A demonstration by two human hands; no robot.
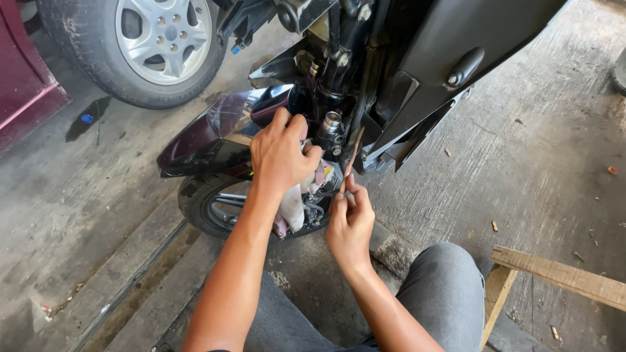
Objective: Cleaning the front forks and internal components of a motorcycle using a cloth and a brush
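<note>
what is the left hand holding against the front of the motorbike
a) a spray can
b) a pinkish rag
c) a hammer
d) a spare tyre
b) The left hand presses a pinkish rag by the fork above the front wheel, and the cloth hangs below the fingers; the right hand pinches a thin strip.

Your left hand (pixel 282 156) presses soft, stained cloth (pixel 293 205) beside a glossy maroon plastic fender (pixel 208 130) and bright metal fork tube (pixel 331 122); rough concrete floor (pixel 535 150) and raw wood plank (pixel 567 277) surround you.
</note>
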